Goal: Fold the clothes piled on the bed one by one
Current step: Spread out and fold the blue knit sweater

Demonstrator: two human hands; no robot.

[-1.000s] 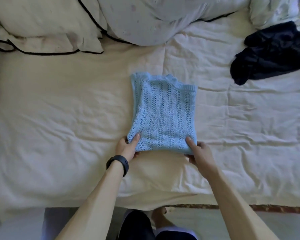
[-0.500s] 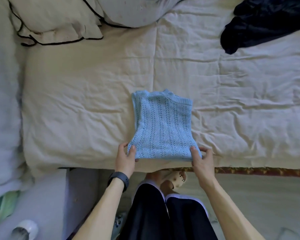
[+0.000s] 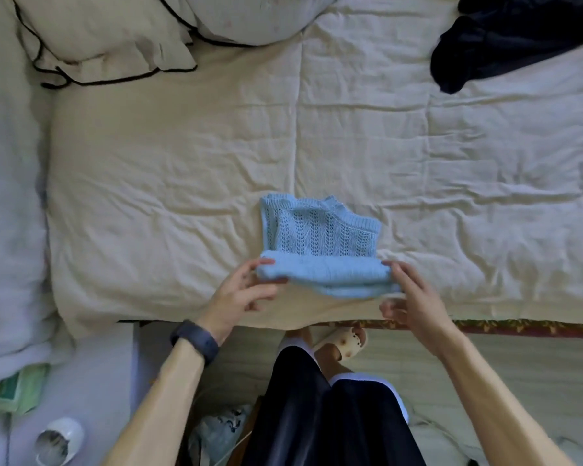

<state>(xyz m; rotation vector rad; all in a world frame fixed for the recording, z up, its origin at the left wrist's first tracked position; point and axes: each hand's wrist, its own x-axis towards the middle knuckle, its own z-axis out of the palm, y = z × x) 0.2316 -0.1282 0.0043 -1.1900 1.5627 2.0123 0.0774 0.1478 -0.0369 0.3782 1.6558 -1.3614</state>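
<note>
On bed (image 3: pixel 182 156): blue knit sweater (image 3: pixel 320 237), near edge lifted. Left hand (image 3: pixel 239 294) pinches its left corner; right hand (image 3: pixel 414 304) apparently pinches the right, grip partly hidden.

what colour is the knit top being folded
Light blue openwork knit top, seen in the head view.

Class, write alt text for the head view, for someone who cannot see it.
A person's left hand and right hand pinch the raised near edge of a light blue knit top on a cream bedsheet. A dark garment lies far right, pillows far left.
</note>
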